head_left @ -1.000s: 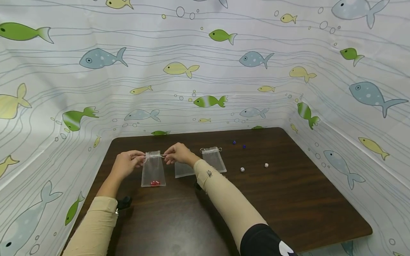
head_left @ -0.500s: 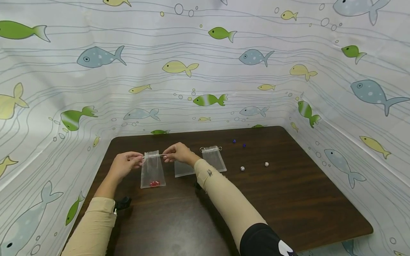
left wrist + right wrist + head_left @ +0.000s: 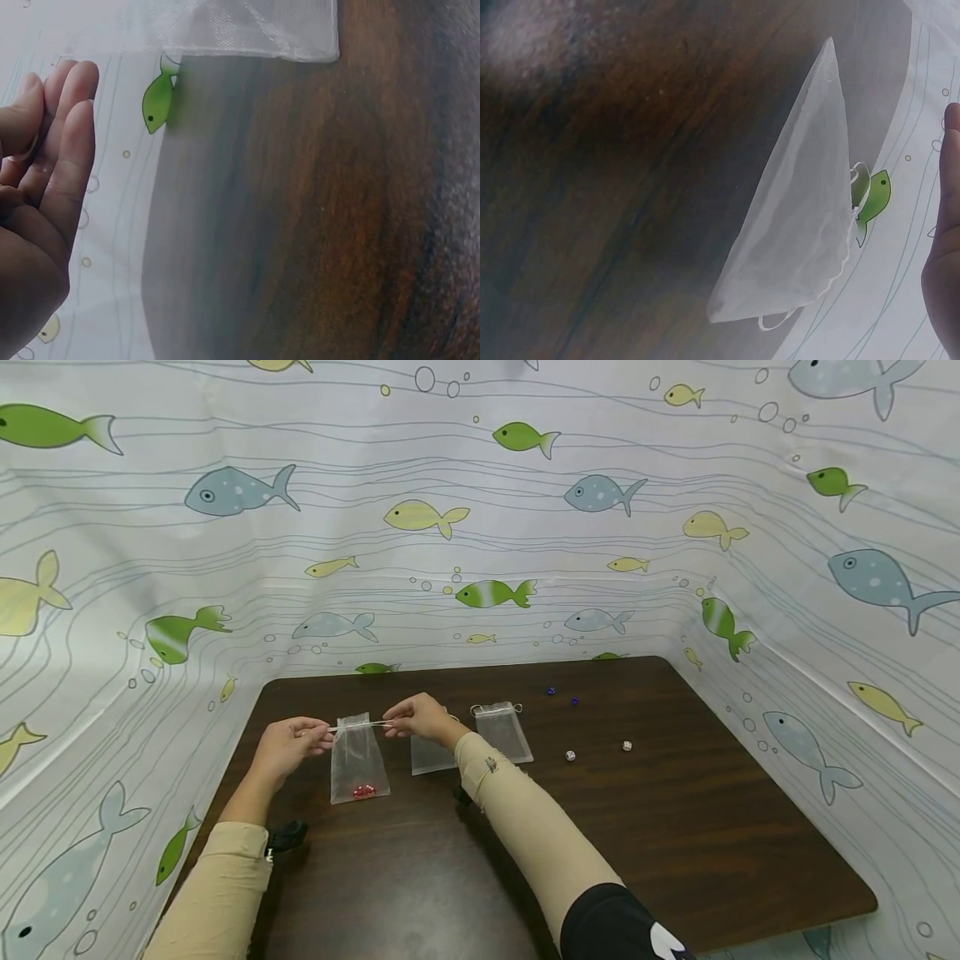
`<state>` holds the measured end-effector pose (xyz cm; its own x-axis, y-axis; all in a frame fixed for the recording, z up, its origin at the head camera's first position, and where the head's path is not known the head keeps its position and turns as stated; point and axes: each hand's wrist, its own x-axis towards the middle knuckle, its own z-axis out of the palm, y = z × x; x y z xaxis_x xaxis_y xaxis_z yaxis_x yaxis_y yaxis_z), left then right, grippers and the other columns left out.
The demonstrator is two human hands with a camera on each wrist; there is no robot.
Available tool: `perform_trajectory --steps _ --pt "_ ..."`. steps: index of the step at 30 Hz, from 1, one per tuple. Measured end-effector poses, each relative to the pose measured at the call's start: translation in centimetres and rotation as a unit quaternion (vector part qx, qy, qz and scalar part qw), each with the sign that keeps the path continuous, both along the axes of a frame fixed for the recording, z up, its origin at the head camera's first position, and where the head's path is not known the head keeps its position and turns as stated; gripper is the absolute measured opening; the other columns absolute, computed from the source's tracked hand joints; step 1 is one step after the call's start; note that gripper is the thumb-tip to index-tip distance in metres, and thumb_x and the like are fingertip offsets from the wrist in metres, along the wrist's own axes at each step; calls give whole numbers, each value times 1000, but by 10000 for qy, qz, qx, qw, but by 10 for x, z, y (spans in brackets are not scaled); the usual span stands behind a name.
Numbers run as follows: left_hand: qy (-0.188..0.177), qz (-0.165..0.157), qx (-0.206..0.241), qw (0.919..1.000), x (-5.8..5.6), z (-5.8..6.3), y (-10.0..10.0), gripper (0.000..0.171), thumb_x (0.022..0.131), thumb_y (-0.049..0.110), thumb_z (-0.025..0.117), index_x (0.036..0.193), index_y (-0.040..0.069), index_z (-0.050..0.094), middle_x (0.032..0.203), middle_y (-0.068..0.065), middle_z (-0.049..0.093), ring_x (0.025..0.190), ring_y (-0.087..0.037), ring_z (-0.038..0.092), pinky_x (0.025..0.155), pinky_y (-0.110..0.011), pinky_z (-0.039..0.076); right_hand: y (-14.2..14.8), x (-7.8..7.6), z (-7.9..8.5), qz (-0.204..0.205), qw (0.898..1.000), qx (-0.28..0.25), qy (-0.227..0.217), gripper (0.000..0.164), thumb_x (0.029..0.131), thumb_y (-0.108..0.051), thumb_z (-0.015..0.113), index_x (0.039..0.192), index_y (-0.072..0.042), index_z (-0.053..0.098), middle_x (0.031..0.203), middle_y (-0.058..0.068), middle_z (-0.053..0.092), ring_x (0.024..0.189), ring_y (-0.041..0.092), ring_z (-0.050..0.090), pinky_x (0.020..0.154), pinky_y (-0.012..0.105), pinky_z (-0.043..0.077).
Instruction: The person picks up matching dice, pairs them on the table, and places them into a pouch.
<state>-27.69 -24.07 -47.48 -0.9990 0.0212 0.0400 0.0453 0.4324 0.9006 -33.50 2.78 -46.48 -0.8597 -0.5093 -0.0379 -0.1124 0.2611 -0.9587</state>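
Note:
A sheer white drawstring bag (image 3: 356, 760) with red dice (image 3: 364, 792) at its bottom is at the left of the table. My left hand (image 3: 288, 747) pinches the drawstring at the left of the bag's top. On the other side, my right hand (image 3: 420, 718) pinches the cord (image 3: 378, 723). The cord runs taut across the bag's neck. In the left wrist view, part of the bag (image 3: 255, 26) shows above the left hand (image 3: 52, 172). The right wrist view shows only the edge of the right hand (image 3: 946, 240); its fingertips are hidden.
A second sheer bag (image 3: 431, 758) lies partly under the right forearm. A third bag (image 3: 504, 732) lies to its right. Farther right are two white dice (image 3: 571, 756) and, toward the back, two blue dice (image 3: 551, 692). A fish-print curtain (image 3: 420, 577) surrounds the dark wooden table (image 3: 675, 843).
My left hand has drawn slightly left, so a short length of cord shows between it and the bag. The right hand has hardly moved.

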Motion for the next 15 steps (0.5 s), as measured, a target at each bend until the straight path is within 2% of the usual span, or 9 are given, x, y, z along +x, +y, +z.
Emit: perform_trajectory --steps 5,11,15 --pt "-46 122 37 9999 0 -2 -4 35 104 22 61 120 -9 66 100 -15 75 90 -23 75 79 -33 60 0 1 1 -119 9999 68 -24 21 97 3 64 116 5 73 97 14 77 102 39 71 89 48 56" --pt "18 157 74 9998 -1 -4 -7 36 104 22 61 119 -11 66 98 -14 76 84 -16 75 75 -27 60 2 2 2 -248 9996 138 4 21 98 2 63 116 5 73 101 16 76 104 39 71 91 47 56" --pt "-29 189 62 9998 -3 -6 -9 36 104 22 61 119 -11 66 96 -12 76 81 -11 74 76 -29 60 3 2 3 -270 9995 186 9 21 98 2 63 116 5 72 101 16 76 104 39 71 91 47 56"
